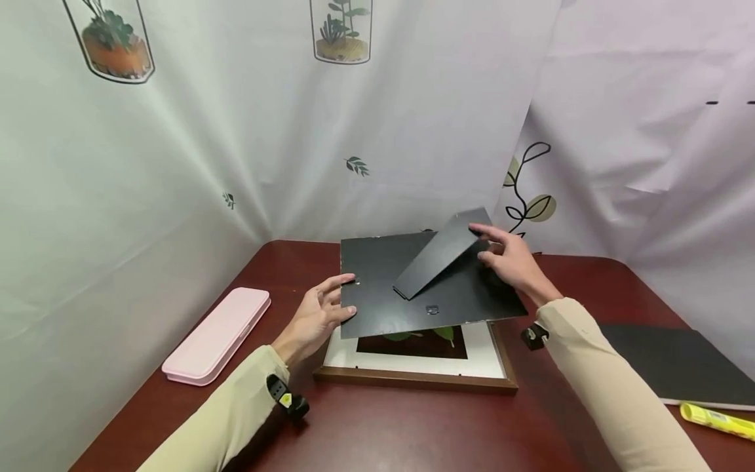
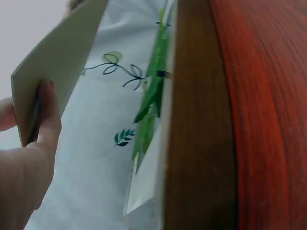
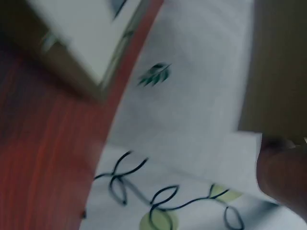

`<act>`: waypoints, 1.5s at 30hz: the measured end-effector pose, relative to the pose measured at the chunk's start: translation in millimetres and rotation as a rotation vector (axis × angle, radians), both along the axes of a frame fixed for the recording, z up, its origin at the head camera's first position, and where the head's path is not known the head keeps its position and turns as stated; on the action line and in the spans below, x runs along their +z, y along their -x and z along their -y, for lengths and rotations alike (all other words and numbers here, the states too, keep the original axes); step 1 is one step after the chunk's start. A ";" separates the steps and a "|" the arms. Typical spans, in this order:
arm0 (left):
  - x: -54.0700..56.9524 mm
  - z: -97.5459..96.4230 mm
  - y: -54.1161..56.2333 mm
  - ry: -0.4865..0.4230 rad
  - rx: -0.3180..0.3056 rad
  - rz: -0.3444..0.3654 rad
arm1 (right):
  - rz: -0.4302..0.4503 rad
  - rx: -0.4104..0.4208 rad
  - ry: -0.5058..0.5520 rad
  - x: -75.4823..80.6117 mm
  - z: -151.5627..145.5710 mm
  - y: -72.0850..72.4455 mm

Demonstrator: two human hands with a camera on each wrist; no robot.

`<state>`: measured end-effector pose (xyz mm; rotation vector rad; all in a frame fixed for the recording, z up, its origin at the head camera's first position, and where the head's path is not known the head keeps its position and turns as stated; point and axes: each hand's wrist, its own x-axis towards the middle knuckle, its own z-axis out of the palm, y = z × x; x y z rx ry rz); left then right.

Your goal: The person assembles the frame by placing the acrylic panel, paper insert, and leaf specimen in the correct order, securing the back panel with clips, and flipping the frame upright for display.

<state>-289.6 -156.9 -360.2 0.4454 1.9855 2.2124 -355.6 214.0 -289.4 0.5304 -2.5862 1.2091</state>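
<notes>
Tilting above the wooden picture frame (image 1: pixel 415 379), a black backing board (image 1: pixel 383 295) is held between 2 hands, its far edge raised and its near edge hanging just over the frame's white mat. The left hand (image 1: pixel 318 314) is set at the board's left edge; in the left wrist view the thumb (image 2: pixel 48 120) is seen curled against the board's pale underside, pinching that edge. The right hand (image 1: pixel 510 262) is placed at the board's right side, beyond the frame's far right corner, with its fingertips touching the raised end of the black easel stand (image 1: pixel 439 255), which slopes up from the board's middle. Whether the right hand's fingers wrap under the board cannot be told, since the right wrist view is blurred. Inside the frame, green leaves (image 1: pixel 421 335) of a print are seen under the board's near edge. The frame lies flat on the dark red desk (image 1: pixel 413 432). Left of the frame, well apart, a pink case (image 1: pixel 215 334) is laid. Right of the frame, a black notebook (image 1: pixel 678 364) is laid flat, with a yellow highlighter (image 1: pixel 716 419) just beside its near edge.
</notes>
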 end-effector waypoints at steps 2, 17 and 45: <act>-1.5 2.4 -1.3 -0.020 -0.023 -0.013 | -0.004 -0.007 -0.100 -3.4 -7.5 2.1; -9.1 21.3 1.4 0.081 -0.110 0.022 | 0.234 0.044 0.078 -28.1 -25.8 7.6; -1.2 21.5 6.4 0.881 0.097 -0.188 | 0.515 0.172 0.503 -85.6 -33.0 -3.4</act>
